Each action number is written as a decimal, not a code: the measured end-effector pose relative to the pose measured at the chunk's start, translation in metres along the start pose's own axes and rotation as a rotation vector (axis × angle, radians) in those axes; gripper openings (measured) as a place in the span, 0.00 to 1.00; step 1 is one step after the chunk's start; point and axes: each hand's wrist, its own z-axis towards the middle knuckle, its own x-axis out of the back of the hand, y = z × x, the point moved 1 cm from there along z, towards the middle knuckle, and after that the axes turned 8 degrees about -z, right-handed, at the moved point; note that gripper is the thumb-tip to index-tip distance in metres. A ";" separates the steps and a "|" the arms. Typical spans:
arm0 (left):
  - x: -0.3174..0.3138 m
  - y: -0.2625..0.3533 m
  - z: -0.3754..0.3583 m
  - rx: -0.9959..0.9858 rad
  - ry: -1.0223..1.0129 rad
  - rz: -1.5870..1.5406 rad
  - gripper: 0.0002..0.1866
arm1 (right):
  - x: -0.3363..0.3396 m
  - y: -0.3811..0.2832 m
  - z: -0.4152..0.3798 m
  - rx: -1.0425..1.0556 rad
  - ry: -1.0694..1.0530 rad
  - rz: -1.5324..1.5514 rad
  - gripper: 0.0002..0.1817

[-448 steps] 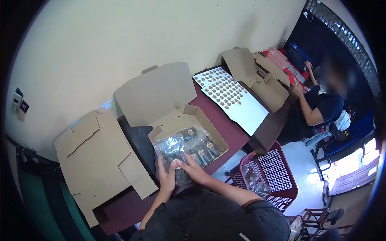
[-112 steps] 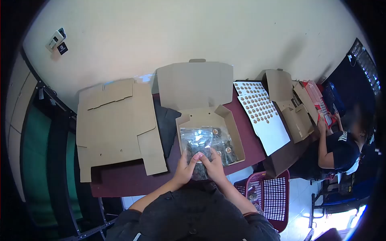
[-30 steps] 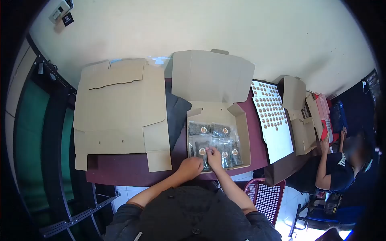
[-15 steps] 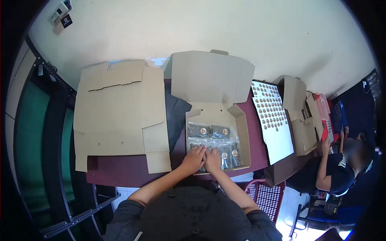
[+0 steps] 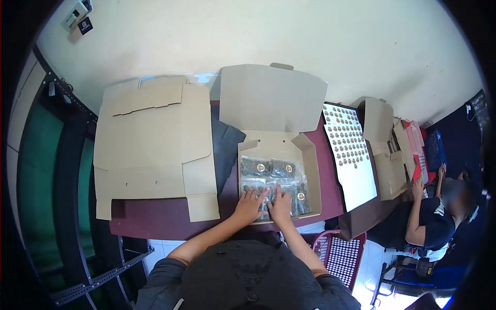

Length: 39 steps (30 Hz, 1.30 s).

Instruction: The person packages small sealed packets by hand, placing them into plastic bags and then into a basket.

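Observation:
An open cardboard box [image 5: 313, 173] holds several clear bags of dark contents, each with a round sticker where its front shows. Inside it, my left hand [image 5: 250, 207] rests on the lower left bags with its fingers spread. Beside it, my right hand [image 5: 280, 207] lies over the lower middle bags, index finger stretched out and touching the plastic. The hands are slightly apart and hide parts of the bags beneath. Two bags lie across the back, including a stickered bag [image 5: 283, 169]; an upright bag [image 5: 302, 197] stands at the right.
Unfolded cardboard [image 5: 155, 139] covers the table's left side. Right of the box are sticker sheets [image 5: 351, 150] and another open carton [image 5: 390, 170]. A maroon plastic chair [image 5: 343, 256] stands below the table. At far right sits a co-worker [image 5: 426, 219], hands near red items.
My hands have moved apart a little and their fingers have spread. The left hand has shifted slightly down, uncovering more of the bags between them.

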 end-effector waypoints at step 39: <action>-0.033 -0.002 0.019 -0.073 -0.109 0.050 0.26 | 0.008 0.071 0.005 -0.258 -0.094 -0.077 0.32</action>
